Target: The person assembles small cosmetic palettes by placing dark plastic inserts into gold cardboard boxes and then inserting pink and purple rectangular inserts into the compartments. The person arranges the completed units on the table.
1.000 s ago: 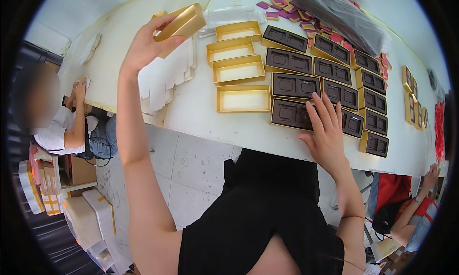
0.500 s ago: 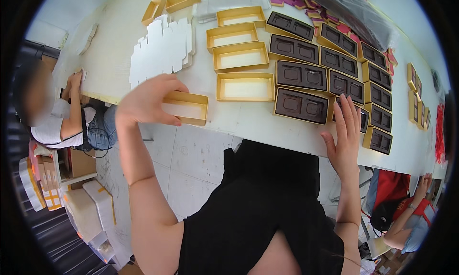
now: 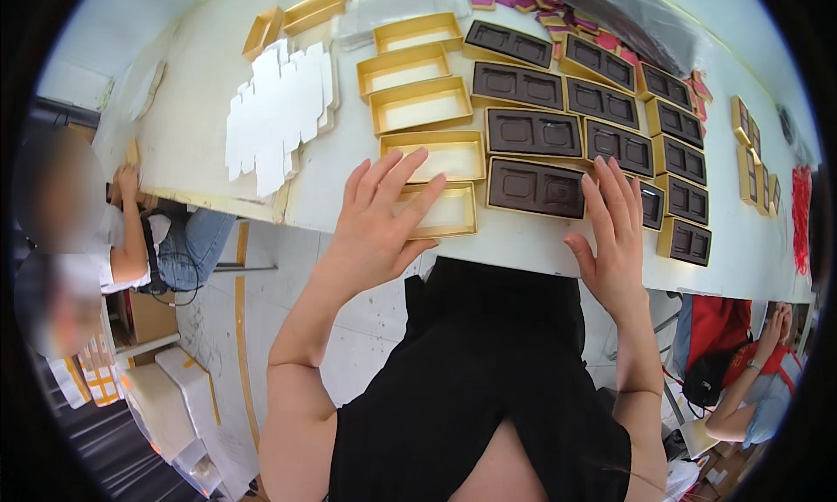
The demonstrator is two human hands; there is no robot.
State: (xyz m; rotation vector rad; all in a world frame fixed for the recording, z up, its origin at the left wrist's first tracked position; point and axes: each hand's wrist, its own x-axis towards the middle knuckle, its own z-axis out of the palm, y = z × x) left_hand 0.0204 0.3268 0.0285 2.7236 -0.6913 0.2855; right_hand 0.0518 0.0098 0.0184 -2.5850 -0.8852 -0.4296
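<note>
My left hand (image 3: 377,216) lay flat and open, fingers spread, on the empty gold box (image 3: 440,211) at the near edge of the white table (image 3: 200,109), gripping nothing. The box sat under my fingertips, at the bottom of a column of gold boxes. My right hand (image 3: 613,232) rested open beside the brown-lined box (image 3: 535,188), touching its right edge.

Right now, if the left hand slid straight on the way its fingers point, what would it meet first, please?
Likely the next empty gold tray: the left hand lies flat on the nearest gold tray, fingers pointing up and right toward it.
</note>
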